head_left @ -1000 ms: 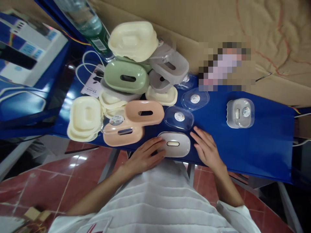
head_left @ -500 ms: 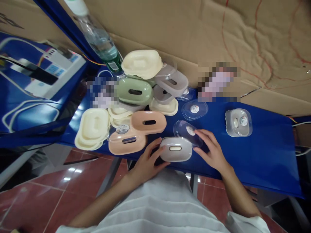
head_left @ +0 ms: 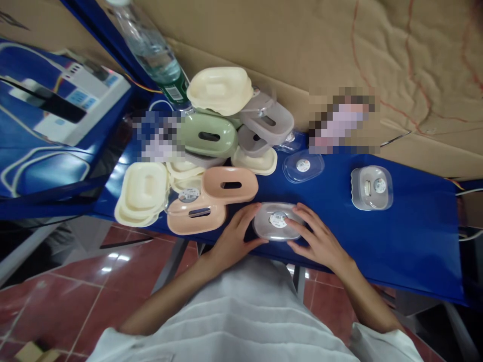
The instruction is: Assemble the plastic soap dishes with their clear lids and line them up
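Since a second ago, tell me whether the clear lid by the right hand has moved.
Yes. The clear lid came toward the person, off the blue table, onto the grey box under both hands; the pink box stayed put.

pink trays (head_left: 230, 184): 2 | green tray (head_left: 207, 134): 1 | bottle (head_left: 153, 50): 1

Left hand (head_left: 234, 240) and right hand (head_left: 317, 240) rest close together, fingers spread.

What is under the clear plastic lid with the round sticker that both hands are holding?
Under the clear plastic lid sits a grey oval plastic box, its rim showing through. The left hand and right hand grip the sides. The box's contents are hidden.
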A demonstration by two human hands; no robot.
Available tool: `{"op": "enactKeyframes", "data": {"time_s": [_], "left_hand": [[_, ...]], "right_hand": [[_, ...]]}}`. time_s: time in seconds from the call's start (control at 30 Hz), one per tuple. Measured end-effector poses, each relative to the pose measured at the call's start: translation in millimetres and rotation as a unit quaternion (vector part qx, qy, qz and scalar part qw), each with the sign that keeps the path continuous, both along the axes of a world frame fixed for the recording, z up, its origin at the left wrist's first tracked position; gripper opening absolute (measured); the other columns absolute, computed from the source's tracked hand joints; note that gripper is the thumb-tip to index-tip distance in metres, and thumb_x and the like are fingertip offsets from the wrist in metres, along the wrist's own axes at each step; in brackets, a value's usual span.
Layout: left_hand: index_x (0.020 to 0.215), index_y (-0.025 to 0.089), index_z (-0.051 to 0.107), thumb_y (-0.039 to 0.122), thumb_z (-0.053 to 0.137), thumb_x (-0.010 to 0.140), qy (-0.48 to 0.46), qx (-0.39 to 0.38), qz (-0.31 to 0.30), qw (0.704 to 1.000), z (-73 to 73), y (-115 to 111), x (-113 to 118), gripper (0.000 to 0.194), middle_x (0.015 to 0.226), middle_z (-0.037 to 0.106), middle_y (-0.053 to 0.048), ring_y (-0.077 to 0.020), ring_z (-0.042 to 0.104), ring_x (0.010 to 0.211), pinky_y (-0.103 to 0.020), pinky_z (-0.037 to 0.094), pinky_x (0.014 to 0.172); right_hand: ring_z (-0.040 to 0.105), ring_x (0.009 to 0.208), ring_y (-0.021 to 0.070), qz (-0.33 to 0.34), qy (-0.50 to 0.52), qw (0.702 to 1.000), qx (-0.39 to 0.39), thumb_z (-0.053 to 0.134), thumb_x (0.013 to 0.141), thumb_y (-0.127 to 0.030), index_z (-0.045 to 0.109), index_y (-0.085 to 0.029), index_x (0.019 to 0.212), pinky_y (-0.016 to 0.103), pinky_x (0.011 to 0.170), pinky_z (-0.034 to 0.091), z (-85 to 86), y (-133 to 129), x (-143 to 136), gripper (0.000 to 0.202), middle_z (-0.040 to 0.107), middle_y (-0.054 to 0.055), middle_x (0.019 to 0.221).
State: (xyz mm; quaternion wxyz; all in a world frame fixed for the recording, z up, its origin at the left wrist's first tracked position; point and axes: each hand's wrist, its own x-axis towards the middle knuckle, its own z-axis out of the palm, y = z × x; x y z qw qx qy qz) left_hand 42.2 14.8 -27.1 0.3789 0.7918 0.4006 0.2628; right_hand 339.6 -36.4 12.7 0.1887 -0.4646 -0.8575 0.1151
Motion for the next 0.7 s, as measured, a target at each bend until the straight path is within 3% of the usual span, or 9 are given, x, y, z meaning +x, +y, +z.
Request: {"op": "enactKeyframes", "data": {"time_s": [0.17, 0.3, 0.53, 0.7], "left_hand": [[0.173, 0.04, 0.021, 0.029, 0.086, 0.092, 0.012, 0.02, -0.013, 1.0, -0.8, 0, 0, 0.104, 0.164, 0.052, -0.012, -0.0322, 0.054, 0.153, -0.051, 0.05, 0.127], [0.174, 0.038, 0.019, 0.029, 0.079, 0.098, 0.018, 0.03, -0.028, 0.999, 1.1, 2, 1, 0.098, 0.165, 0.052, -0.013, -0.0315, 0.054, 0.153, -0.051, 0.05, 0.127], [0.174, 0.033, 0.021, 0.034, 0.073, 0.103, 0.028, 0.034, -0.036, 0.998, 2.8, 4, 4, 0.088, 0.164, 0.052, -0.015, -0.032, 0.054, 0.152, -0.053, 0.051, 0.125], [0.174, 0.032, 0.021, 0.038, 0.072, 0.104, 0.03, 0.039, -0.037, 0.998, 4.4, 7, 6, 0.087, 0.163, 0.052, -0.015, -0.0314, 0.053, 0.152, -0.052, 0.05, 0.126]], "right_hand": [[0.042, 0.16, 0.0368, -0.006, -0.017, 0.999, 0.046, 0.077, 0.101, -0.037, 0.049, -0.028, 0.164, 0.056, 0.12, 0.057, -13.2, -7, 0, 0.07, 0.059, 0.016, 0.156], [0.039, 0.163, 0.0351, -0.022, 0.025, 0.999, -0.004, 0.076, 0.101, -0.033, 0.041, -0.033, 0.169, 0.057, 0.123, 0.054, -22.7, -12, 6, 0.076, 0.052, 0.014, 0.164], [0.038, 0.163, 0.0338, -0.034, 0.041, 0.997, -0.049, 0.076, 0.102, -0.032, 0.037, -0.038, 0.171, 0.057, 0.125, 0.051, -21.9, -10, 16, 0.08, 0.043, 0.009, 0.173], [0.047, 0.158, 0.0313, -0.048, 0.067, 0.995, -0.061, 0.073, 0.104, -0.034, 0.039, -0.038, 0.17, 0.052, 0.122, 0.055, -19.0, -3, 19, 0.074, 0.04, 0.008, 0.175]]}}
